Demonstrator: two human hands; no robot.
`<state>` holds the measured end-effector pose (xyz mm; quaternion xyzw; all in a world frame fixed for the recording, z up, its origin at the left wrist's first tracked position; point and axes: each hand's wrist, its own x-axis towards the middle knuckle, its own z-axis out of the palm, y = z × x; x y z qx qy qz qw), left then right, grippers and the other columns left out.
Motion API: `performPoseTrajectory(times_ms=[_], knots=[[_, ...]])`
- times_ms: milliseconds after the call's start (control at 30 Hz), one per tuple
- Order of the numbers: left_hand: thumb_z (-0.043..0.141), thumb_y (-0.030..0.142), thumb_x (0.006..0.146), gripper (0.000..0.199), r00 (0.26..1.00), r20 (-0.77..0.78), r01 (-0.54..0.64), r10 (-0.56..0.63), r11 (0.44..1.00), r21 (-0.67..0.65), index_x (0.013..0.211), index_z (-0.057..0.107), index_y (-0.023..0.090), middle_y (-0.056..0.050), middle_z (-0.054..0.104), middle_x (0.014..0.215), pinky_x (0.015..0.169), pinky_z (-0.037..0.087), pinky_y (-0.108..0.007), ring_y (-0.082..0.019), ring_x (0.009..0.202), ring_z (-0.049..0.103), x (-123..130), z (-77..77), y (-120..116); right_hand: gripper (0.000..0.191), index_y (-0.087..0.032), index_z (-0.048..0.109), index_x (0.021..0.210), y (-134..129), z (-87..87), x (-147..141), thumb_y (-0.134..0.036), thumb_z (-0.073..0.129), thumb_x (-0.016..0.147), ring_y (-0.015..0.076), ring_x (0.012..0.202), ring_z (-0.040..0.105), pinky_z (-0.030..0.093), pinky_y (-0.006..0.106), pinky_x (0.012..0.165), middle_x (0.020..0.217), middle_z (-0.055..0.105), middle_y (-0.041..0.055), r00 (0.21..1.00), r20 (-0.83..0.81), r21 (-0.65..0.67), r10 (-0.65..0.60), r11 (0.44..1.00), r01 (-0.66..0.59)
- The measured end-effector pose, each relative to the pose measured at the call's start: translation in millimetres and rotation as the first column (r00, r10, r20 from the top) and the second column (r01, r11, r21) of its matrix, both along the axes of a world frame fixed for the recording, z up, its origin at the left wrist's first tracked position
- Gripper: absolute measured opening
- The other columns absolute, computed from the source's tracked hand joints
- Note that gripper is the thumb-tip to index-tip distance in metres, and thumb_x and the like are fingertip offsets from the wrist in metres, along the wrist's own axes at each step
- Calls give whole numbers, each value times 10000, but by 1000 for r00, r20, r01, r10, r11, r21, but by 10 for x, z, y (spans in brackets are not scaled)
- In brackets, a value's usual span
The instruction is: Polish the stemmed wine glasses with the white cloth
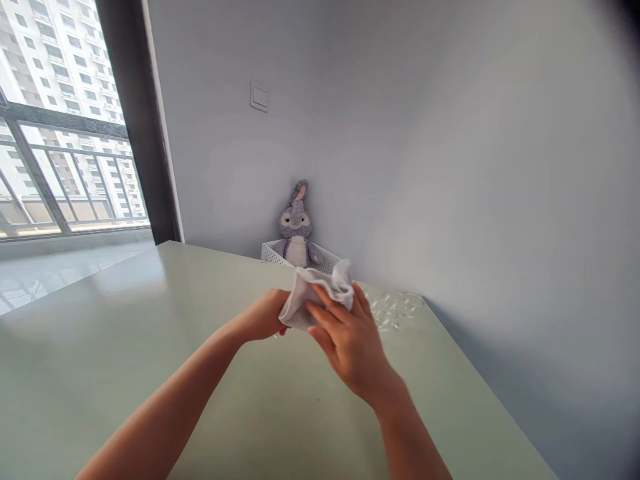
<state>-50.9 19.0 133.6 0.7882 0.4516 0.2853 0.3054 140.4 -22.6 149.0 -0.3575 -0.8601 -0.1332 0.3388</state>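
Note:
In the head view, a white cloth (302,301) is bunched up between my two hands above the table. My right hand (353,340) presses on it from the right, with its fingers curled over the folds. My left hand (267,317) is closed at the cloth's left edge, its fingers mostly covered. Below that hand shows a small clear glint, like part of a glass object that the cloth and fingers hide. Beyond my right hand, several clear glasses (387,312) are grouped on the table, partly blocked by that hand.
The pale green table (240,413) runs to the walls. At its far corner, a grey plush toy (296,230) sits in a white perforated basket (270,252). A light switch (259,96) is on the wall. A window (75,133) with a railing lies to the left.

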Motion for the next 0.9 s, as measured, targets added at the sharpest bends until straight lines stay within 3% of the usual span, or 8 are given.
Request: performPoseTrajectory(times_ms=[133,267,400,533,600,667,767,900], knots=[[494,271,737,243,989,-133,-21,57,966,257,508,502,190,13,495,473,459,244,-231,-97,434,383,104,-68,-84,288,-221,595,1109,152,-173,-167,-244,472,849,268,1096,462,346,447,937,1093,625,62,993,-113,-19,-44,999,42],[529,378,767,183,986,-155,-2,60,936,351,696,615,233,18,518,501,510,267,-241,-125,477,442,145,-73,-126,254,-205,655,969,286,-174,10,-289,443,858,211,902,556,424,337,792,970,651,57,880,-473,-351,-34,924,-153],[507,397,790,308,995,-78,-30,59,945,326,1068,584,290,41,514,508,517,285,-228,-139,498,479,214,-83,-138,308,-170,660,913,401,-159,124,-406,486,819,192,769,587,440,292,661,820,659,38,476,-854,-459,-211,737,-496],[430,344,835,440,988,-36,-136,152,949,283,1271,403,302,35,548,607,527,309,-225,-141,544,493,350,-155,-143,317,-178,630,895,446,-267,-54,-455,545,765,192,783,599,465,287,641,837,652,27,-34,-922,-281,-386,726,-628],[395,334,852,453,976,-26,-196,214,932,305,1301,353,288,4,578,747,559,341,-236,-149,616,513,413,-202,-137,351,-188,614,929,406,-332,-192,-488,516,775,204,868,599,484,306,688,921,648,41,-172,-887,-205,-429,698,-686],[383,334,859,456,960,-6,-258,281,889,380,1308,343,263,-38,555,888,609,379,-258,-160,695,520,454,-244,-124,402,-189,601,960,328,-384,-319,-529,466,795,212,925,593,491,322,727,990,637,59,-198,-864,-174,-462,645,-744],[398,288,853,446,932,67,-339,357,786,516,1295,363,250,-79,486,1024,726,417,-312,-184,830,502,478,-287,-107,419,-190,577,996,192,-428,-460,-539,429,817,209,941,589,491,321,743,989,635,72,-95,-900,-195,-425,588,-785],[424,203,834,383,917,73,-355,393,718,599,1210,476,248,-115,412,1235,886,361,-434,-263,1065,420,479,-296,-121,378,-227,501,1101,134,-451,-521,-416,575,782,182,1004,552,457,311,824,1054,607,46,78,-959,-239,-273,629,-739]])
